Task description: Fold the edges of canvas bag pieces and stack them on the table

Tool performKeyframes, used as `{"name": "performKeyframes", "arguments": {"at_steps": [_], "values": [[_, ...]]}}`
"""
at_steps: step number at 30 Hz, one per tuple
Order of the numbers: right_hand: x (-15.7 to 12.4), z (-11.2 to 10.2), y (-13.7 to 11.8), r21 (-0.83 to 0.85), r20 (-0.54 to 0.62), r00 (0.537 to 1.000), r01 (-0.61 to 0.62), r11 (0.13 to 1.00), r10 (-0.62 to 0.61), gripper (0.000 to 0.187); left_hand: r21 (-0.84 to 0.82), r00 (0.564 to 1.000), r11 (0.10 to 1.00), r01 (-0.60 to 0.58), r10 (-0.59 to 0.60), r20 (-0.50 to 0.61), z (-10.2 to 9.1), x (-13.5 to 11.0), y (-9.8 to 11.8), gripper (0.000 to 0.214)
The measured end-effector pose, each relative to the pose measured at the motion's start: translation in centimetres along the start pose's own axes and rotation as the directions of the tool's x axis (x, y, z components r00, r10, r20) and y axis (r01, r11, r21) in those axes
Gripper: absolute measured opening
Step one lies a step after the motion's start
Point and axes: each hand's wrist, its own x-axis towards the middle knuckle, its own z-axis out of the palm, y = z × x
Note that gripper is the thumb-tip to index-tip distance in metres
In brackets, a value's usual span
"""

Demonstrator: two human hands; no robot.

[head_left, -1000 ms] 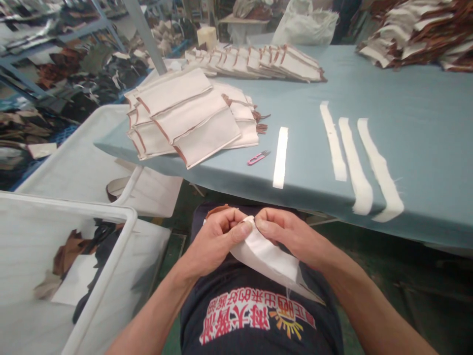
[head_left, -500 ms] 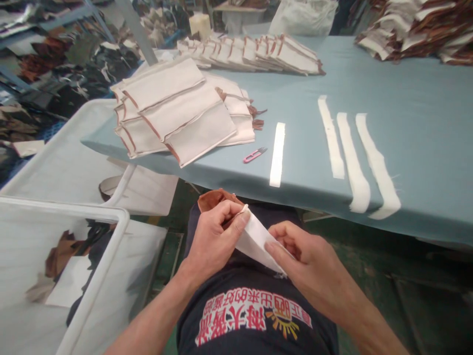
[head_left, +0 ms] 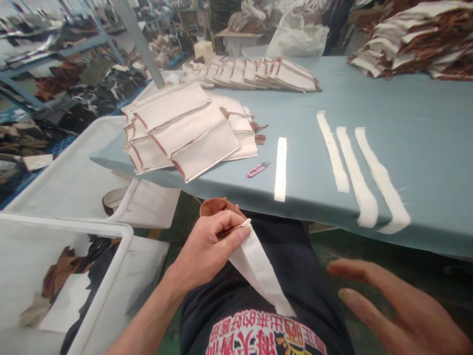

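I see the left hand (head_left: pixel 210 246) pinching white cloth (head_left: pixel 256 259), seemingly to steady it, the right hand (head_left: pixel 401 308) spread empty at 4 o'clock.

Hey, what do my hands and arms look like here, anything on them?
Left hand: no glove or ring visible; wrist and forearm without watch or sleeve. Right hand: ungloved, blurred. Between them, a dark garment with white-edged red lettering and a yellow sun.
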Motion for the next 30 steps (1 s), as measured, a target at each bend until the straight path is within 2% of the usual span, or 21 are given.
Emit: {"name": "performKeyframes", "arguments": {"at_steps": [2, 3, 4, 6, 7, 9, 10, 12, 14, 17, 23, 27, 30], "values": [[2.9, -0.5, -2.5, 0.082, -0.04, 0.99, 0.14, 0.987, -0.137, 0.028, 0.055, 0.999, 0.998, -0.025, 0.023, 0.046, 0.1, 0.0, 0.4, 0.023], [4.6, -0.4, -4.0, 0.138, -0.069, 0.964, 0.263, 0.955, -0.255, 0.03, 0.082, 0.997, 0.996, -0.044, 0.039, 0.064, 0.1, -0.1, 0.7, 0.022], [6.4, -0.2, -5.4, 0.192, -0.085, 0.92, 0.391, 0.9, -0.382, 0.034, 0.107, 0.995, 0.992, -0.063, 0.055, 0.081, 0.1, -0.2, 1.0, 0.022], [9.6, 0.8, -7.7, 0.296, -0.085, 0.841, 0.533, 0.792, -0.534, 0.045, 0.151, 0.991, 0.983, -0.104, 0.089, 0.104, 0.0, -0.5, 1.8, 0.021], [10.9, 1.3, -8.5, 0.341, -0.052, 0.814, 0.559, 0.755, -0.579, 0.046, 0.171, 0.989, 0.978, -0.121, 0.104, 0.106, -0.1, -0.7, 2.2, 0.02], [12.6, 2.2, -9.6, 0.414, 0.021, 0.743, 0.603, 0.682, -0.669, 0.036, 0.192, 0.99, 0.973, -0.128, 0.113, 0.086, -0.4, -1.3, 2.9, 0.014], [13.1, 2.4, -9.8, 0.424, 0.063, 0.711, 0.616, 0.664, -0.7, 0.03, 0.193, 0.992, 0.974, -0.117, 0.105, 0.071, -0.5, -1.5, 3.2, 0.01], [13.4, 2.3, -10.1, 0.416, 0.141, 0.671, 0.627, 0.659, -0.728, 0.031, 0.188, 0.997, 0.979, -0.075, 0.067, 0.048, -0.5, -2.0, 3.6, 0.003], [13.2, 1.8, -10.1, 0.413, 0.199, 0.675, 0.6, 0.685, -0.711, 0.035, 0.192, 0.999, 0.981, -0.041, 0.033, 0.043, -0.3, -2.2, 3.6, 0.006], [12.8, 0.9, -10.0, 0.475, 0.294, 0.701, 0.483, 0.735, -0.65, 0.03, 0.183, 0.998, 0.983, -0.029, 0.018, 0.061, 0.1, -2.1, 3.4, 0.01], [12.1, 0.0, -9.8, 0.606, 0.434, 0.704, 0.234, 0.761, -0.562, 0.027, 0.209, 0.99, 0.972, -0.103, 0.079, 0.118, 0.2, -1.7, 3.2, 0.015], [11.6, 0.1, -9.2, 0.645, 0.504, 0.726, 0.043, 0.763, -0.467, 0.028, 0.315, 0.978, 0.934, -0.167, 0.118, 0.169, 0.5, -1.7, 2.6, 0.021], [11.3, 0.4, -8.9, 0.645, 0.53, 0.751, -0.058, 0.762, -0.393, 0.027, 0.361, 0.976, 0.912, -0.193, 0.14, 0.168, 1.3, -1.3, 1.4, 0.02]]}}
